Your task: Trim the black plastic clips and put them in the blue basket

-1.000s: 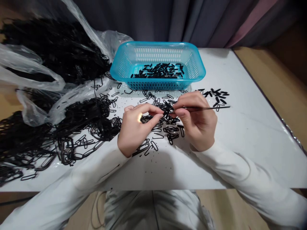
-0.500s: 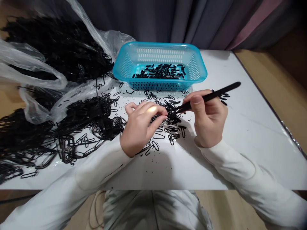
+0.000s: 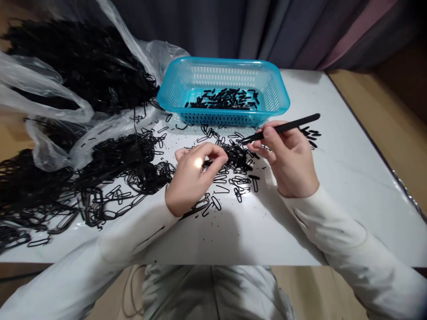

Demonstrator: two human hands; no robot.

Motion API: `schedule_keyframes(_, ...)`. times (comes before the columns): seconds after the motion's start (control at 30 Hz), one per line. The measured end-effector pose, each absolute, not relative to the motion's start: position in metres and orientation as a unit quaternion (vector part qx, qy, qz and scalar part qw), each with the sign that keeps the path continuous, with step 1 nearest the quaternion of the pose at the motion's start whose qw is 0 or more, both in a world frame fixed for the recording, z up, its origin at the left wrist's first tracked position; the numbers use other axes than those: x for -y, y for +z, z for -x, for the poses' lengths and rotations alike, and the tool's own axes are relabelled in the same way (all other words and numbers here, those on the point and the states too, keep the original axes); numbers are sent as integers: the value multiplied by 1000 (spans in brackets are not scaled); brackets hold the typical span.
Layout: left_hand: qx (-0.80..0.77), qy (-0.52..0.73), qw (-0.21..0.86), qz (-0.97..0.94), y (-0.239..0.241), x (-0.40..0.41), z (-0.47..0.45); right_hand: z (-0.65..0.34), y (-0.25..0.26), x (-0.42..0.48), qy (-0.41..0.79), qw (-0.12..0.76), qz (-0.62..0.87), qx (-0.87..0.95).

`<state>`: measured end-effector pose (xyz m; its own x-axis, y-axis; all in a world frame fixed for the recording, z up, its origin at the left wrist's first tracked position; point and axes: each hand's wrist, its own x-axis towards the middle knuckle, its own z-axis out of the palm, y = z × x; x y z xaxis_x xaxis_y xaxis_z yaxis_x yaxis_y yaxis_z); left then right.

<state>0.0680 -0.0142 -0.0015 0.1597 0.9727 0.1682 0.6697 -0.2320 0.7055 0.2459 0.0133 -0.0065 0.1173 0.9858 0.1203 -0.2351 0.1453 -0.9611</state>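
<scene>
Table: While the white table (image 3: pixel 360 191) spreads under and around the blue basket (image 3: pixel 220 114), its surface bears black bits left of the basket and on its near side
Curtain: dark folds (image 3: pixel 213 26) hanging behind the basket
Plastic bag: translucent film (image 3: pixel 80 113), slumped left of the basket around a heap of black strips (image 3: pixel 90 66)
Tangle: black loops (image 3: pixel 116 158), left of the basket and nearer the person
Basket: upright, slotted, short black pieces (image 3: pixel 230 98) lying across its floor
Right hand: at the basket's near right corner (image 3: pixel 290 164), thumb and fingers gripping black tweezers (image 3: pixel 296 123)
Left hand: nearer than the basket, left of its middle (image 3: pixel 193 178), thumb and index tips together; whether they pinch a piece, I cannot tell
Pile: black pieces (image 3: pixel 238 158) between the 2 hands, on the basket's near side
Tweezers: tips pointing left, just before the basket; any piece in them is too small to tell
Side group: black pieces (image 3: pixel 310 132) off the basket's near right corner, partly behind the right hand
Change: 0.5 s ago the tips met the pile beside the left fingertips; now they are apart, nearer the basket, the left hand hardly moved
Meaning: the hands seem between 2 contacts, no longer working at 1 spot
</scene>
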Motion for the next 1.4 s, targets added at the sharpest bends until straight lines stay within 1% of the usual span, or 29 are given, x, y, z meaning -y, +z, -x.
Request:
schedule_keyframes(0.07, -587, 327, 283, -685, -2, 13, -68, -242, -6, -8, 451, 622, 410, 491)
schedule_keyframes(0.17, -598, 350, 323, -645, -2, 11, -67, -239, -4, 0, 347, 619, 388, 588)
schedule_keyframes(0.27, -604, 353, 328, -634, -1, 11, -67, -239, -6, 4, 283, 606, 350, 656)
schedule_keyframes(0.4, -603, 351, 325, -639, 1, 11, -67, -239, -9, 4, 237, 620, 309, 681)
schedule_keyframes(1.03, -604, 344, 314, -646, 4, 12, -68, -239, -13, 1, 246, 609, 261, 708)
schedule_keyframes(1.4, -593, 339, 355, -638, 4, 11, -66, -240, -15, 2, 228, 616, 215, 723)
